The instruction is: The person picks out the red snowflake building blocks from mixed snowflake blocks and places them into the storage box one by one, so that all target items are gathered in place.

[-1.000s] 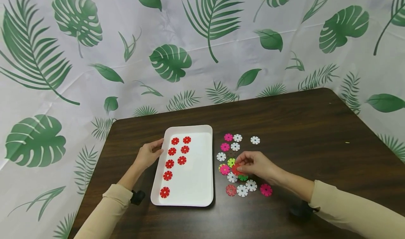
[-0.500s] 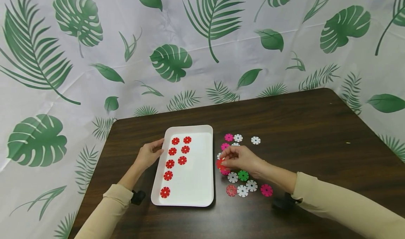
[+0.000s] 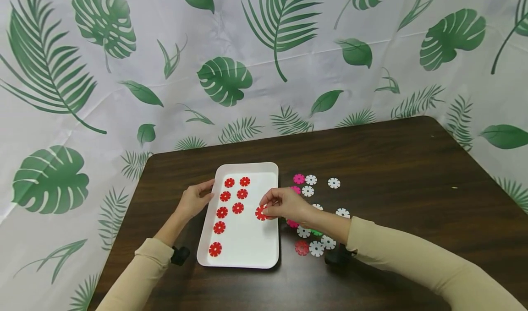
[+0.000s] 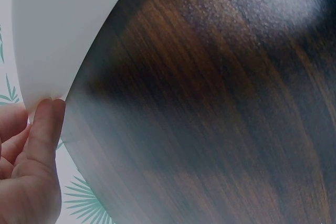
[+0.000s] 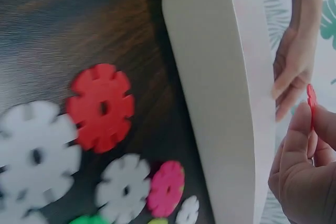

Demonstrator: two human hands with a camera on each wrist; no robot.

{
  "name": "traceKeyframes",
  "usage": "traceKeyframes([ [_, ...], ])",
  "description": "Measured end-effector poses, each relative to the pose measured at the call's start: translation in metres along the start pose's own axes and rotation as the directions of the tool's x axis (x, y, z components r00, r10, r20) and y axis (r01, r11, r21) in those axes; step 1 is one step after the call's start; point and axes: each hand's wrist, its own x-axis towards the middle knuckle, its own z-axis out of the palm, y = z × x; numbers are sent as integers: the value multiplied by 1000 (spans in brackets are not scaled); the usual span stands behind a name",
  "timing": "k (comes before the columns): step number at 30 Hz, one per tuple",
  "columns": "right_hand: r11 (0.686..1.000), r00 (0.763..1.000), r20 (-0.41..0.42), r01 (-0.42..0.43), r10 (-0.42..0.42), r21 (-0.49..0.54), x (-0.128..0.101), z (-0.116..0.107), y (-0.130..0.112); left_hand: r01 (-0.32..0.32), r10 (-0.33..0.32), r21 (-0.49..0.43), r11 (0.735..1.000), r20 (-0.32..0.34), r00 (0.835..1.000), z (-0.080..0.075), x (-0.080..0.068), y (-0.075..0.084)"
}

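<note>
My right hand (image 3: 286, 205) pinches a red notched plastic disc (image 3: 261, 213) between thumb and fingers, over the right half of a white tray (image 3: 247, 247). In the right wrist view the held disc (image 5: 311, 98) appears edge-on between the fingertips. Red discs of the same kind lie inside the tray: one column along its left side and a shorter one beside it. My left hand (image 3: 194, 201) holds the tray's left rim. From the left wrist view, its fingers (image 4: 44, 129) press close against the tray's outer wall (image 4: 63, 35).
Right of the tray, loose discs lie on the dark wooden table (image 3: 392, 164): several white ones (image 3: 316, 248), pink ones (image 3: 299, 178), a green one partly hidden, and a red one (image 3: 302, 248). My right forearm covers some. A leaf-patterned cloth (image 3: 165, 27) hangs behind.
My right hand has carried the red disc leftward from the loose pile to above the tray. The left hand stays at the tray's rim.
</note>
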Motion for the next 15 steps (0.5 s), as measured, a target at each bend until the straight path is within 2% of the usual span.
traceKeyframes([
  [10,997,999,16,43,-42,-66,34,33,3,2,-2,-11,1000,3,1000,0,1,-2],
  [15,980,999,-7,40,-42,-193,44,45,7,-10,10,-10,1000,4,1000,0,2,-4],
])
